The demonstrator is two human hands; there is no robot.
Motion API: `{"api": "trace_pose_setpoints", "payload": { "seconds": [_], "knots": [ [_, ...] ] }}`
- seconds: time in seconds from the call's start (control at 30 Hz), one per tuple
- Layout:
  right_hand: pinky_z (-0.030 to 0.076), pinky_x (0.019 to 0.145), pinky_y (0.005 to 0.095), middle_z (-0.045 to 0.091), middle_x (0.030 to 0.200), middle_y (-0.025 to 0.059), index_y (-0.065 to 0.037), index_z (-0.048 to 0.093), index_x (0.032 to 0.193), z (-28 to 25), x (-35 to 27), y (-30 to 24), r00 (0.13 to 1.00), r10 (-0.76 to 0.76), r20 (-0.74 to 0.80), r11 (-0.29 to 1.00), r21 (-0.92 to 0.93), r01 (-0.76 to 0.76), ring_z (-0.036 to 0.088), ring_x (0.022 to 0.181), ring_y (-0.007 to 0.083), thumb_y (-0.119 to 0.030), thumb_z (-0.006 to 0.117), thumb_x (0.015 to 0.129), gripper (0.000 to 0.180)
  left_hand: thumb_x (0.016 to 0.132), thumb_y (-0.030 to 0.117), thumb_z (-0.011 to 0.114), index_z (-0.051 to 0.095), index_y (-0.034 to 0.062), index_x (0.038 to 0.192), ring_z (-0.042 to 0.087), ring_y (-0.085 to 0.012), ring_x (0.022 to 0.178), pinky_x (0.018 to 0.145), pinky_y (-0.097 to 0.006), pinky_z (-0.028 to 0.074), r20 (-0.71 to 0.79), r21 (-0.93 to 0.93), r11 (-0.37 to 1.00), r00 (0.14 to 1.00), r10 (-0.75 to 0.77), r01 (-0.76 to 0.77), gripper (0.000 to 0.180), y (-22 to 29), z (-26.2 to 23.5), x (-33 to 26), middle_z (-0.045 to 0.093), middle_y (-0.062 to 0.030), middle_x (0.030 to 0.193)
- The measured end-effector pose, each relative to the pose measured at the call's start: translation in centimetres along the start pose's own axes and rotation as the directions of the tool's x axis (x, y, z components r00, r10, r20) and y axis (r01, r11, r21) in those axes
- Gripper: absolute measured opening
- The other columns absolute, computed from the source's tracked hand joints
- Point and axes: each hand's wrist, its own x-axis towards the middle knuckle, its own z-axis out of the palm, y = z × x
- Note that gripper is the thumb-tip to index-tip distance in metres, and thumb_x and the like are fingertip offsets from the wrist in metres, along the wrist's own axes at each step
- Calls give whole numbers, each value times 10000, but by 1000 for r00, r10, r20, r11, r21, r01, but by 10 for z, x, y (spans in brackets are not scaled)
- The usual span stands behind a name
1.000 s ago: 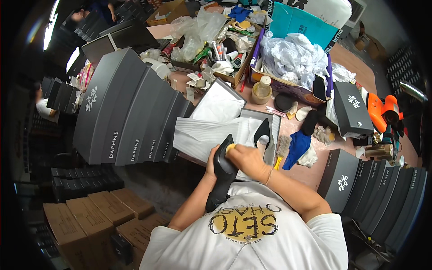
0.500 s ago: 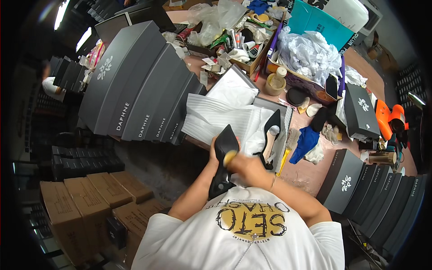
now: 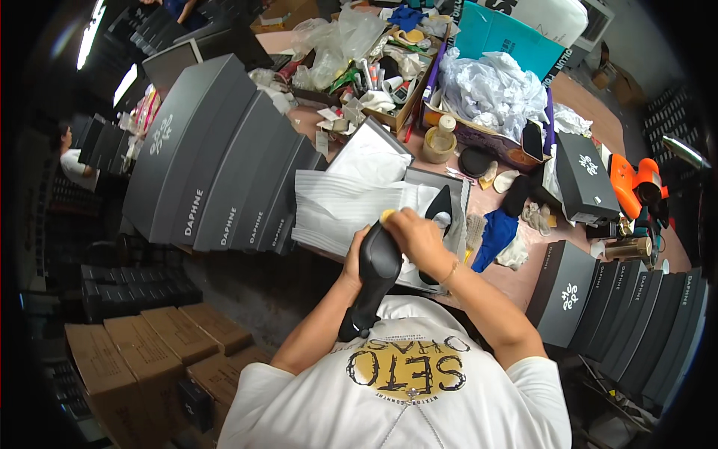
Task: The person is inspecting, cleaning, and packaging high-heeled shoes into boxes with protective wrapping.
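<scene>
One black shoe (image 3: 380,258) is being clamped by left fingers (image 3: 354,260) in front of the open shoebox (image 3: 434,176); right fingers (image 3: 407,227) are pinching a yellow pad (image 3: 387,215). White-lettered grey boxes (image 3: 187,150) are flanking the shoebox.

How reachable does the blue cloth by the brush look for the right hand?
Probably yes: the blue cloth lies mostly uncovered, and the boxed shoe and brush between look low enough to pass over. The right hand pinches a small yellow pad, though, so it may need to set that down first.
</scene>
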Motion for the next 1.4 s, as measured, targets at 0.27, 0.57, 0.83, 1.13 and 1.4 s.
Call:
{"api": "trace_pose_setpoints", "payload": {
  "seconds": [0.27,0.57,0.83,1.13,1.4],
  "knots": [
    [509,498,338,559,766,74,-137,596,882,-11,2,7,998,-36,52,997,-60,39,631,626,211,-143,605,769,114,920,504,381,534,6,1158,643,-283,806,729,-385,547,-46,223,975,999,5,6,573,1,33,-2,631,-159,932],
    [349,467,252,502,738,31,-95,529,964,35,9,83,739,537,407,155,813,-561,445,547,128,-203,553,933,115,936,484,340,570,4,1117,660,-279,782,682,-399,568,-185,66,994,980,-74,88,562,4,41,6,637,-171,973],
    [283,464,215,499,779,13,-108,516,976,15,-11,86,876,154,458,-846,519,-123,345,536,99,-206,468,977,109,922,503,352,554,-29,1131,662,-281,732,618,-357,570,-91,103,989,991,-97,107,606,22,34,13,641,-176,1003],
    [494,549,378,483,720,90,-133,565,831,-25,-20,4,983,-150,105,962,245,121,601,617,254,-230,659,806,137,942,472,348,555,-3,1138,651,-259,837,742,-361,550,-173,77,994,983,-59,73,553,15,23,19,634,-155,988],
    [460,600,330,617,742,134,30,545,1117,-2,-59,77,731,442,520,604,430,-671,593,630,203,-217,646,846,380,896,502,420,576,-5,1097,640,-292,856,758,-404,541,-258,209,976,960,111,-56,567,48,40,36,632,-177,998]
  ]
}}
